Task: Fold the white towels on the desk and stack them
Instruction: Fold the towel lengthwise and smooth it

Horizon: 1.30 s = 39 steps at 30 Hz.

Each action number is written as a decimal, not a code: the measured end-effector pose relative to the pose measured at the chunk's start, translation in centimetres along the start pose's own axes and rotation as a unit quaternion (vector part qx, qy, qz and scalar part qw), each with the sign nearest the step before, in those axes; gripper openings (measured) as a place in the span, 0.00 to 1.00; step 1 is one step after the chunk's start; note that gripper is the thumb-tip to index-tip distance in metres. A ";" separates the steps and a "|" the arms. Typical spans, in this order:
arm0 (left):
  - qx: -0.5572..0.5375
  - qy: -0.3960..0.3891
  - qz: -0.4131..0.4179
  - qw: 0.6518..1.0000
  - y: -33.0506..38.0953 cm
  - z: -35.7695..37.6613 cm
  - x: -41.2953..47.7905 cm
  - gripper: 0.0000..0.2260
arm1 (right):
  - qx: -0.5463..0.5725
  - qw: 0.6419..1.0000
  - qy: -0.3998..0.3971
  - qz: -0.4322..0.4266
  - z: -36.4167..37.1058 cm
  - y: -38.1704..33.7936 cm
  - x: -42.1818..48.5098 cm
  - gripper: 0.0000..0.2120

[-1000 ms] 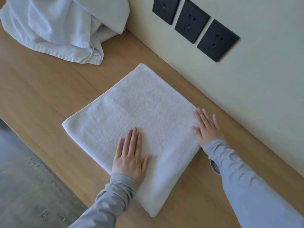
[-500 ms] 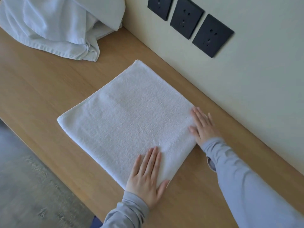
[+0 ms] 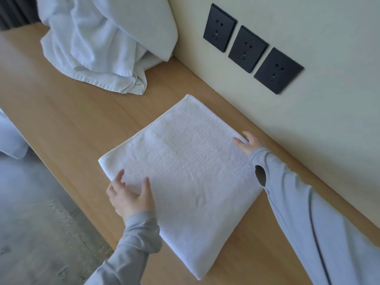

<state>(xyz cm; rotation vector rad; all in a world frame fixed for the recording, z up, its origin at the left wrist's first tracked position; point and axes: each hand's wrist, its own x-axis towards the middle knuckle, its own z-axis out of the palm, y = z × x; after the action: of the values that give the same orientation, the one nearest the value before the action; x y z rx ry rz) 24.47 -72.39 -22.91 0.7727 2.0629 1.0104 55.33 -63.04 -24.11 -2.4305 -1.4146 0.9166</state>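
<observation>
The folded towel (image 3: 191, 173) lies flat in the middle of the desk (image 3: 61, 124). Your left hand (image 3: 129, 196) rests loose and spread on its 8 o'clock edge. Your right hand (image 3: 245, 144) pinches its 3 o'clock corner, thumb on top. At 11 o'clock sits a crumpled heap of towels (image 3: 98, 44); at 1 o'clock, three black sockets (image 3: 246, 49).

1 head-worn camera looks steeply down, close over the desk (image 3: 61, 124); wall (image 3: 308, 145) at right.

Left hand (image 3: 130, 195), right hand (image 3: 245, 144) at folded towel (image 3: 191, 171)
</observation>
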 end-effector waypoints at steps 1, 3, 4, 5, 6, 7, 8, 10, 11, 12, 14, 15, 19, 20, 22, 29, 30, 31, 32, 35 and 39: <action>-0.020 0.018 -0.084 0.996 0.0 -0.3 0.8 0.28 | -0.001 1.000 -0.004 0.009 0.0 -0.4 0.5 0.32; -0.053 0.014 -0.202 0.978 -0.5 -0.6 1.6 0.31 | -0.001 1.000 -0.008 0.021 0.0 -1.0 1.4 0.34; -0.070 -0.002 -0.245 0.967 -0.8 -0.6 1.5 0.31 | -0.003 0.999 -0.014 0.029 0.0 -1.2 1.8 0.35; -0.089 -0.023 -0.278 0.956 -1.2 -0.4 1.4 0.30 | -0.006 0.999 -0.022 0.041 0.1 -1.5 2.2 0.36; -0.110 -0.043 -0.300 0.947 -1.5 -0.3 1.2 0.28 | -0.011 0.998 -0.030 0.053 0.1 -1.6 2.5 0.38; -0.124 -0.058 -0.314 0.939 -1.8 -0.1 1.0 0.27 | -0.015 0.997 -0.036 0.063 0.1 -1.7 2.8 0.40; -0.128 -0.068 -0.322 0.936 -2.0 0.1 0.9 0.26 | -0.019 0.996 -0.041 0.071 0.2 -1.8 3.0 0.41; -0.109 -0.080 -0.316 0.939 -2.1 0.7 0.9 0.25 | -0.035 0.995 -0.056 0.081 0.4 -1.8 3.2 0.46; -0.099 -0.076 -0.300 0.946 -2.2 1.0 0.9 0.25 | -0.049 0.993 -0.067 0.080 0.3 -1.9 3.1 0.48; -0.091 -0.069 -0.274 0.955 -2.2 1.3 0.8 0.23 | -0.065 0.992 -0.075 0.077 0.2 -2.0 3.0 0.49; -0.076 -0.053 -0.208 0.974 -2.3 1.4 0.6 0.19 | -0.091 0.991 -0.080 0.063 -0.5 -2.3 2.5 0.49; -0.071 -0.050 -0.172 0.981 -2.2 1.2 0.5 0.17 | -0.098 0.991 -0.076 0.053 -1.1 -2.5 1.9 0.48; -0.060 -0.082 -0.027 0.994 -0.7 0.1 1.4 0.13 | -0.057 0.998 -0.015 0.029 -3.0 -2.2 -2.4 0.39; -0.051 -0.099 0.005 0.994 0.1 0.0 1.8 0.15 | -0.031 0.999 0.010 0.029 -3.4 -1.7 -4.1 0.34; -0.024 -0.147 0.064 0.987 1.9 0.1 2.8 0.17 | 0.018 0.996 0.057 0.061 -3.8 -0.2 -8.1 0.25; 0.150 -0.379 0.184 0.895 6.4 6.9 5.7 0.13 | 0.263 0.906 0.207 0.258 0.6 8.1 -21.1 0.20; 0.183 -0.398 0.198 0.877 6.3 8.4 5.4 0.14 | 0.286 0.888 0.223 0.284 2.2 9.1 -22.1 0.21; 0.208 -0.412 0.209 0.862 6.0 9.8 5.0 0.16 | 0.296 0.873 0.234 0.309 3.8 9.9 -22.8 0.22; 0.229 -0.417 0.218 0.852 5.6 10.9 4.6 0.17 | 0.303 0.861 0.239 0.333 5.1 10.6 -23.4 0.22; 0.284 -0.363 0.232 0.857 4.4 12.1 4.3 0.21 | 0.305 0.843 0.231 0.378 7.4 11.8 -24.3 0.25; 0.370 -0.228 0.419 0.797 2.1 10.4 1.5 0.30 | 0.069 0.888 0.364 0.273 7.6 11.0 -23.6 0.26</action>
<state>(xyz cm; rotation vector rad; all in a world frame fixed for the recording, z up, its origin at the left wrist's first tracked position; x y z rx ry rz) 32.27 -65.94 -26.33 2.2263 1.6176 0.2679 50.37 -89.71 -25.12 -2.6520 -0.3970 0.0937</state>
